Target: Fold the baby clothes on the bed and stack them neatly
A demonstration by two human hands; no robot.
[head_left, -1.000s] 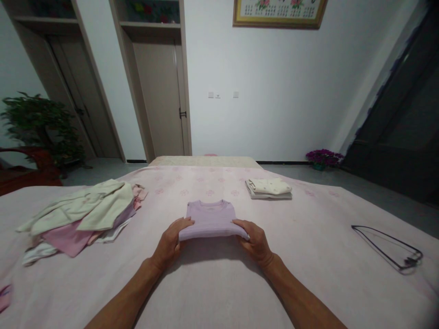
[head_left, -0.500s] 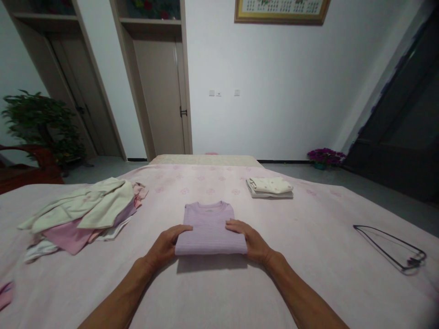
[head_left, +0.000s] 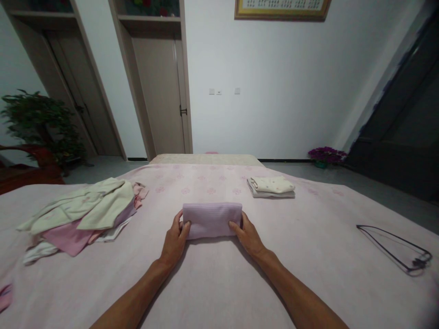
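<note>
A light purple shirt (head_left: 211,219), folded into a compact rectangle, is between my two hands at the middle of the bed. My left hand (head_left: 176,235) grips its left end, thumb on the near face and fingers behind. On the right end, my right hand (head_left: 248,232) holds it the same way. The shirt's neckline is out of sight, folded under or behind. Beyond it to the right lies a small stack of folded cream clothes (head_left: 270,186).
A loose heap of clothes (head_left: 92,210) in cream, pink and white lies at the left on the pink bedsheet (head_left: 212,292). A black wire hanger-like frame (head_left: 394,249) rests at the right. A bit of pink cloth (head_left: 5,297) shows at the left edge.
My hands have folded the shirt's near part over toward its neckline, making it shorter and hiding the collar. Both hands moved slightly forward, thumbs now on the near face.
</note>
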